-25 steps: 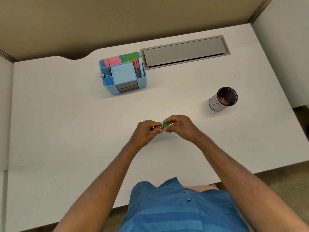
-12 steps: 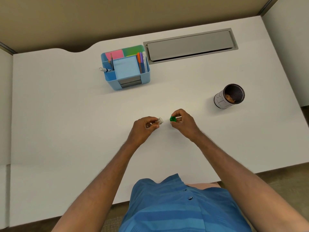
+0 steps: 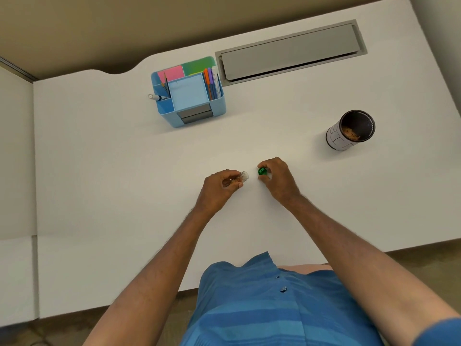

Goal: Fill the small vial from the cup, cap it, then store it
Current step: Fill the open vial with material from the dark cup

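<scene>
My left hand (image 3: 222,187) grips a small clear glass vial (image 3: 243,176), tilted with its open mouth pointing right; a few brown bits show inside it. A short gap to the right, my right hand (image 3: 278,179) pinches the green cap (image 3: 261,171) low over the white desk (image 3: 99,171). The cup (image 3: 349,132), white outside and black inside, stands upright at the right with brown material at its bottom. A blue desk organizer (image 3: 189,96) sits at the back centre.
The organizer holds sticky notes, pens and a marker sticking out its left side. A grey cable cover (image 3: 291,53) lies along the desk's back edge. A divider wall stands behind the desk. My blue shirt fills the bottom of the view.
One second ago the cap and vial were together between both hands. They came apart: my right hand now holds the cap a short way right of the open vial.
</scene>
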### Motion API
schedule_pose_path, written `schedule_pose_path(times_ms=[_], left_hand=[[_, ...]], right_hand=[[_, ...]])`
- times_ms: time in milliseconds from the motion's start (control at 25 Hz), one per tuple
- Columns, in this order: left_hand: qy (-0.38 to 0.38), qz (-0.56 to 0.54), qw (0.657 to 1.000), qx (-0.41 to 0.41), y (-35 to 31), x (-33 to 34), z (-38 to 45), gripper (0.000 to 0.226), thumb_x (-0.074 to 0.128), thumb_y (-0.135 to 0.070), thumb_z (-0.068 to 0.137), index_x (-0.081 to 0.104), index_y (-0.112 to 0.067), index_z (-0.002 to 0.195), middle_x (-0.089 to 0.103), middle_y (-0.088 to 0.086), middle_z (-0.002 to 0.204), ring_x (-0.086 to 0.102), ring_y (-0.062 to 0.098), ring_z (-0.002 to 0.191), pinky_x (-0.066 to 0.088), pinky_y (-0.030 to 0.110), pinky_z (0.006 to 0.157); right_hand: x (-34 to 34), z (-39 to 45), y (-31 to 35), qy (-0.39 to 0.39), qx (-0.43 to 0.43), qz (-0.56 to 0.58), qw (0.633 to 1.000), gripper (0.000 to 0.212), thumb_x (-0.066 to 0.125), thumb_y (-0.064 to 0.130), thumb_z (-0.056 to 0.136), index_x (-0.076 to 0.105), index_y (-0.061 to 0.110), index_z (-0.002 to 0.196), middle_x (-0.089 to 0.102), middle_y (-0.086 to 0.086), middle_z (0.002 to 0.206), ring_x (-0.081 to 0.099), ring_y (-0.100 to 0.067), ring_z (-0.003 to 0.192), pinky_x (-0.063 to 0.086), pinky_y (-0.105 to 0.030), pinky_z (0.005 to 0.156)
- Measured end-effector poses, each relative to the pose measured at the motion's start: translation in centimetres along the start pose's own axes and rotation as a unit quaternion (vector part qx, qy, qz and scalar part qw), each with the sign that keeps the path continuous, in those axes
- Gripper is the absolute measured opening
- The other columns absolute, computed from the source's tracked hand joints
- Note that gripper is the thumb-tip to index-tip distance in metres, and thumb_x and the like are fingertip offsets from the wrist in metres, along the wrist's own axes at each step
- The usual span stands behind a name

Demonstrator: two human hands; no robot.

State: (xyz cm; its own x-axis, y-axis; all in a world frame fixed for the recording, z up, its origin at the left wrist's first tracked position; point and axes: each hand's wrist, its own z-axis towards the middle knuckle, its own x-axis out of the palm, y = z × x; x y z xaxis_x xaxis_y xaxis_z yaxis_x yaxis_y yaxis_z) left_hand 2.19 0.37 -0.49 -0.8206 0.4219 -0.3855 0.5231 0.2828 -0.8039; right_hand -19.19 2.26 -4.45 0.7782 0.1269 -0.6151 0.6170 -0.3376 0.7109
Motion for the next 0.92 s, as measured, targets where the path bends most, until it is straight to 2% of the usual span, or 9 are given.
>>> schedule_pose_path(times_ms=[120, 240, 360, 440, 560, 760, 920], left_hand=[[-0.005, -0.004, 1.000, 0.004, -1.3, 1.0, -0.5, 0.025, 0.079, -0.018, 0.089, 0.076, -0.024, 0.113, 0.075, -0.022, 0.098, 0.069, -0.010, 0.090, 0.052, 0.016, 0.088], [-0.030, -0.027, 0.999, 0.010, -3.4, 2.6, -0.6, 0.027, 0.079, -0.016, 0.089, 0.075, -0.016, 0.115, 0.076, -0.005, 0.113, 0.073, 0.009, 0.099, 0.057, 0.023, 0.088], [-0.033, -0.127, 0.991, -0.017, -6.5, 4.9, -0.1, 0.027, 0.078, -0.012, 0.089, 0.074, -0.011, 0.116, 0.077, 0.008, 0.113, 0.073, 0.028, 0.104, 0.062, 0.035, 0.089], [-0.014, -0.174, 0.985, -0.017, -8.7, 7.0, 0.4, 0.025, 0.076, -0.011, 0.090, 0.075, -0.013, 0.116, 0.078, 0.007, 0.110, 0.074, 0.026, 0.106, 0.063, 0.032, 0.086], [0.015, -0.198, 0.980, 0.000, -11.6, 9.5, 1.0, 0.027, 0.074, -0.011, 0.093, 0.074, -0.018, 0.118, 0.078, 0.004, 0.113, 0.075, 0.019, 0.105, 0.062, 0.025, 0.079], [0.052, -0.179, 0.982, 0.022, -15.0, 13.4, 1.7, 0.029, 0.072, -0.010, 0.095, 0.071, -0.011, 0.124, 0.077, 0.010, 0.115, 0.077, 0.023, 0.102, 0.064, 0.032, 0.084], [0.066, -0.148, 0.986, 0.032, -16.5, 15.4, 2.7, 0.032, 0.074, -0.016, 0.093, 0.071, -0.013, 0.125, 0.077, 0.010, 0.113, 0.075, 0.029, 0.102, 0.063, 0.036, 0.085]], right_hand=[[-1.3, -0.8, 0.1, -0.007, 0.005, 0.057, 0.998, 0.039, 0.079, 0.020, 0.089, 0.064, 0.018, 0.125, 0.058, -0.001, 0.127, 0.059, -0.019, 0.108, 0.051, -0.031, 0.093], [-3.4, -2.3, 0.7, -0.074, -0.001, 0.136, 0.988, 0.033, 0.076, 0.019, 0.089, 0.065, 0.024, 0.121, 0.060, 0.005, 0.127, 0.062, -0.010, 0.102, 0.055, -0.027, 0.085], [-5.8, -4.0, 1.1, -0.056, -0.017, 0.210, 0.976, 0.033, 0.073, 0.016, 0.087, 0.064, 0.027, 0.117, 0.066, 0.015, 0.122, 0.065, 0.000, 0.105, 0.057, -0.025, 0.083], [-7.6, -4.9, 0.8, -0.050, -0.029, 0.224, 0.973, 0.032, 0.074, 0.021, 0.090, 0.063, 0.027, 0.119, 0.068, 0.018, 0.120, 0.066, 0.001, 0.109, 0.057, -0.025, 0.087], [-10.3, -5.1, -0.1, -0.081, -0.032, 0.237, 0.968, 0.027, 0.072, 0.026, 0.094, 0.062, 0.027, 0.120, 0.071, 0.019, 0.115, 0.068, 0.002, 0.108, 0.057, -0.018, 0.085], [-14.5, -5.6, -2.9, -0.114, -0.010, 0.246, 0.962, 0.021, 0.074, 0.033, 0.094, 0.064, 0.036, 0.112, 0.071, 0.029, 0.104, 0.069, 0.005, 0.101, 0.055, -0.010, 0.080], [-17.9, -5.4, -4.8, -0.130, -0.002, 0.213, 0.968, 0.024, 0.075, 0.027, 0.092, 0.066, 0.031, 0.114, 0.073, 0.020, 0.102, 0.068, 0.006, 0.097, 0.051, -0.008, 0.077]])
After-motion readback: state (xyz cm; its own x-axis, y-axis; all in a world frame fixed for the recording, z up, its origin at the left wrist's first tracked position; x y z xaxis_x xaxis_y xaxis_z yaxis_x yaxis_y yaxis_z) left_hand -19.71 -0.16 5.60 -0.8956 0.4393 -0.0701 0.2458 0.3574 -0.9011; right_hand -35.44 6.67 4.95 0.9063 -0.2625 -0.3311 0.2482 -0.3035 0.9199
